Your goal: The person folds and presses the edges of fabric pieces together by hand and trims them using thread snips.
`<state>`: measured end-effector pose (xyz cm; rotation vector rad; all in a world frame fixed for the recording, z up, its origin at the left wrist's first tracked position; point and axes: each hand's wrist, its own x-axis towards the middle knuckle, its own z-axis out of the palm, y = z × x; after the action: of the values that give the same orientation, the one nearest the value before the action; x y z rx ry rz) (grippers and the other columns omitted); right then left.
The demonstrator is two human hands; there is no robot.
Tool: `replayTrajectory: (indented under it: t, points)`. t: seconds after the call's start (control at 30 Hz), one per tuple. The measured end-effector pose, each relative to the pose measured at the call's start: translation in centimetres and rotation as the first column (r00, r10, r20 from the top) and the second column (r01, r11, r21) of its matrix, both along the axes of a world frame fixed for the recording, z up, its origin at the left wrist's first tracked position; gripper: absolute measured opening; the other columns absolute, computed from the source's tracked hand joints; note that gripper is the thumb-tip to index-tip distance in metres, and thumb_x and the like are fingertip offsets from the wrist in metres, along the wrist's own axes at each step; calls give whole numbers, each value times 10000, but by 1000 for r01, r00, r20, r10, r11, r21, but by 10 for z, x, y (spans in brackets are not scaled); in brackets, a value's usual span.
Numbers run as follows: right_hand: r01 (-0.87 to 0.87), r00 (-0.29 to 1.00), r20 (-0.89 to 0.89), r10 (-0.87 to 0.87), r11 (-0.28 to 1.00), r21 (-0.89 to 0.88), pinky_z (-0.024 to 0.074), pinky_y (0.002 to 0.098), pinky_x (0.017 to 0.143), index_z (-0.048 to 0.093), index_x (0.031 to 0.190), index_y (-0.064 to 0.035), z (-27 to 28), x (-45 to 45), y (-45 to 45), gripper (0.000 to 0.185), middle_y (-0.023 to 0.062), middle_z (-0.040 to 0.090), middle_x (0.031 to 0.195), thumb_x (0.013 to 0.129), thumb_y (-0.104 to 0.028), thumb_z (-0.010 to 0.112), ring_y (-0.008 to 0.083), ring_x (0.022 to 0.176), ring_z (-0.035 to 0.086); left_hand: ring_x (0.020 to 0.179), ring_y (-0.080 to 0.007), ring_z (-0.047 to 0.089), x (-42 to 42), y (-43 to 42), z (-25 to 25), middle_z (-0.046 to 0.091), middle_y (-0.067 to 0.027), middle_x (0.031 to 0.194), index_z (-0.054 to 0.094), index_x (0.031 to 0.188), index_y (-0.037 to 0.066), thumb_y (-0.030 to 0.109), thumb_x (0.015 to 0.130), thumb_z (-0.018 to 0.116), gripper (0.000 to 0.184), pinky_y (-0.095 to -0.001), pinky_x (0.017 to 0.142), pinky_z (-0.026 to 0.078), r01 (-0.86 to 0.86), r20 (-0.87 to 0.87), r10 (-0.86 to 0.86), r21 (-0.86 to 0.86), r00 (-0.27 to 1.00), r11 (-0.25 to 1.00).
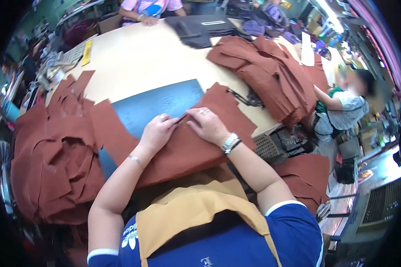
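In the head view, a rust-brown fabric piece point(187, 153) lies in front of me, partly over a blue board point(158, 104) on the table. My left hand point(158, 132) has its fingers closed on the fabric's upper edge. Close beside it, my right hand point(208, 126) pinches the same edge between thumb and fingers. The fabric folds up slightly between the two hands. A narrower brown fabric piece point(113, 133) lies to the left across the board. What is under my fingertips is hidden.
A heap of brown fabric point(58, 164) hangs over the left table edge; another brown pile point(272, 75) lies right. Dark folded cloth point(205, 29) and a yellow ruler point(87, 52) lie farther back. One person point(151, 9) stands across the table, another point(343, 107) at right.
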<state>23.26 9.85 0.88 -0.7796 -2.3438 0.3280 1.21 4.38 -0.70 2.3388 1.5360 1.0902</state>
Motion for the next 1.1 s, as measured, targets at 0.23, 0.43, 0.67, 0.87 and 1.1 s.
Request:
replayTrajectory:
  t: [0.23,0.43,0.67,0.87,1.1]
  points:
    - [-27,993,120,11,990,135,487,405,936,643,1181,-38,-13,-2,8,308,142,645,1171,905,-172,619,314,1071,611,761,-309,655,-7,-11,5,644,-126,898,740,1007,67,89,869,676,154,-394,695,547,-28,-36,29,7,999,1000]
    - [-5,933,358,-30,995,96,449,494,986,578,1291,-52,8,-7,-12,522,173,571,1287,921,-419,607,314,1196,543,758,-307,653,-18,-28,7,635,-128,893,737,1013,58,74,874,678,152,-395,681,545,-42,-37,42,-18,998,999]
    - [0,902,424,-83,981,193,408,547,1009,551,1341,-102,2,-15,-20,590,160,561,1315,925,-519,573,326,1245,522,756,-294,655,-33,-46,16,634,-130,905,732,1015,42,57,863,687,158,-381,673,546,-27,28,31,-139,999,990]
    - [27,887,458,-62,996,83,402,623,999,532,1349,-77,12,-20,-31,562,161,545,1325,945,-466,561,298,1261,504,774,-287,655,-37,-54,19,637,-132,882,730,1000,33,32,852,688,154,-368,678,541,-11,66,21,-144,998,990]
    - [-7,882,468,-44,994,106,422,599,993,549,1342,-92,6,-28,-40,454,135,556,1323,960,-337,568,307,1249,522,772,-296,653,-41,-61,21,638,-132,859,726,952,24,17,840,679,123,-375,704,541,-13,70,27,-184,997,983]
